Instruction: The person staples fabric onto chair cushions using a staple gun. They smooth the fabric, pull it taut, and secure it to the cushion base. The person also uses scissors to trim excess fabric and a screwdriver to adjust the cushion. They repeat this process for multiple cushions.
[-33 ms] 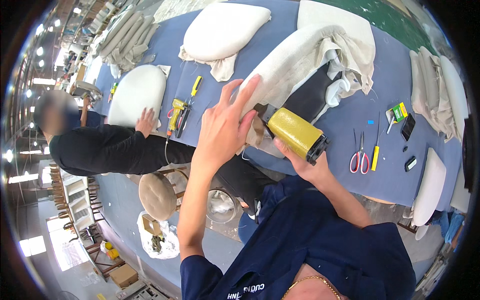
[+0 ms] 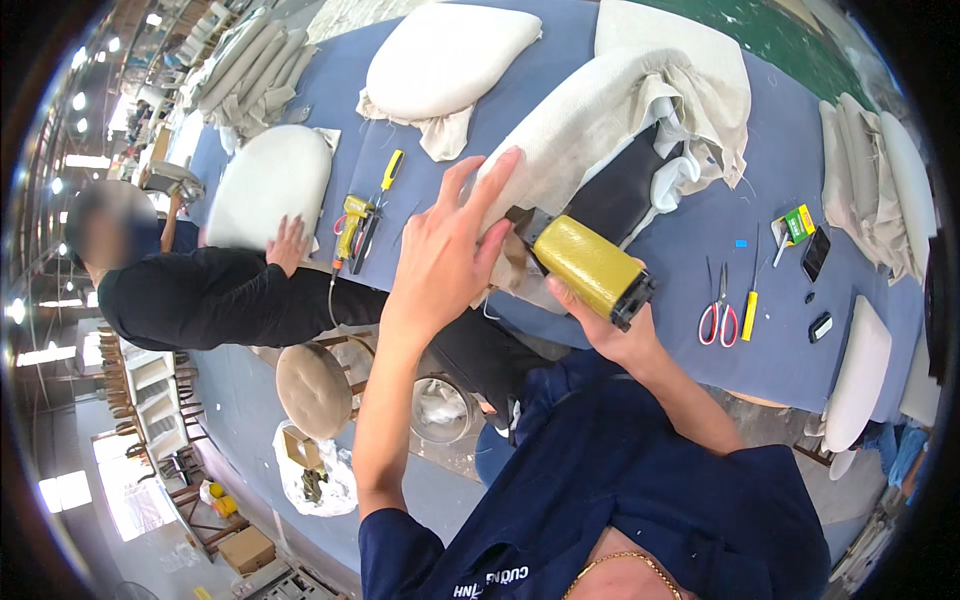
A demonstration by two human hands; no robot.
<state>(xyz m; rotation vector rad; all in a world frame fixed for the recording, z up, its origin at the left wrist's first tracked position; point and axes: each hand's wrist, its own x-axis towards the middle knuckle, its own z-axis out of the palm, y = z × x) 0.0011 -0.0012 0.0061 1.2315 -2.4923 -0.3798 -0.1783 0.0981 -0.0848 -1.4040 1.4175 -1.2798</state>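
Observation:
My right hand (image 2: 622,330) is wrapped round a yellow pneumatic staple gun (image 2: 590,265) with a black end cap. Its dark nose rests at the near end of a light beige upholstered cushion (image 2: 575,125), which stands tilted with its black underside (image 2: 625,190) partly showing. Loose fabric bunches along the far edge of the cushion. My left hand (image 2: 440,260) holds the cushion's near end, fingers stretched along the outer side and thumb beside the gun's nose. The fingertips' exact contact with the fabric is partly hidden.
Red-handled scissors (image 2: 718,318), a yellow-handled screwdriver (image 2: 750,312), a phone (image 2: 816,254) and a small green-yellow box (image 2: 798,224) lie at right. Left, a co-worker's hand (image 2: 288,246) touches a white cushion (image 2: 270,185) near another yellow staple gun (image 2: 350,225). Another cushion (image 2: 450,60) lies at the back.
The co-worker's white cushion has slid slightly left, covering a small tool beside it. My hands, the staple gun and my cushion have hardly moved.

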